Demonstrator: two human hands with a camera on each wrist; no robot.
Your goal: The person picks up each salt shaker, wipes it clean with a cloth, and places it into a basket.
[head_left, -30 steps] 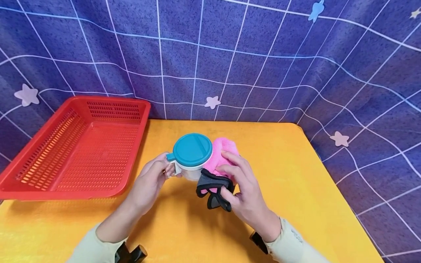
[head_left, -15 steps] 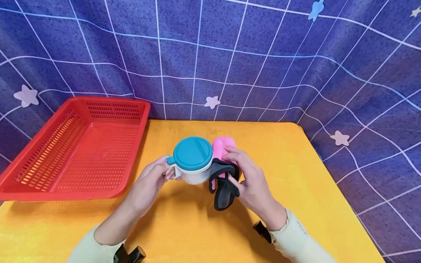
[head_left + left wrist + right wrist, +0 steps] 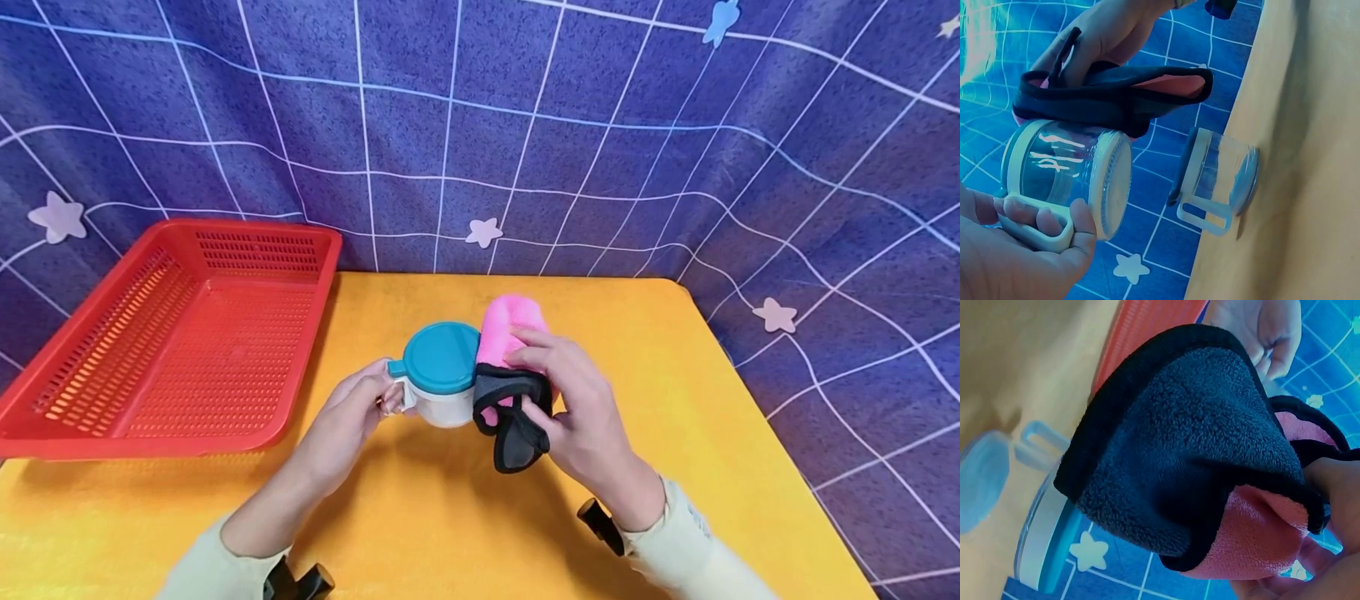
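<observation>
My left hand (image 3: 348,417) grips the handle of a clear glass jar (image 3: 444,408) with a teal lid and white collar, raised above the table. Pressed to the jar's right side is a folded pink and grey cloth (image 3: 510,333) with black edging, which my right hand (image 3: 581,408) holds between thumb and fingers. In the left wrist view the cloth lies along the jar's (image 3: 1063,169) glass wall. A second lidded jar (image 3: 1216,175) with a handle stands on the table there; the head view hides it behind the held things.
A red plastic basket (image 3: 300,367) with slotted sides stands at the left of the yellow table (image 3: 637,375). A blue curtain (image 3: 420,133) with white lines and stars hangs behind the table and along its right side.
The jar has sunk slightly toward me in the head view. My right hand has shifted right and regripped the cloth, which now stands more upright along the jar's side, its dark flap hanging lower right.
</observation>
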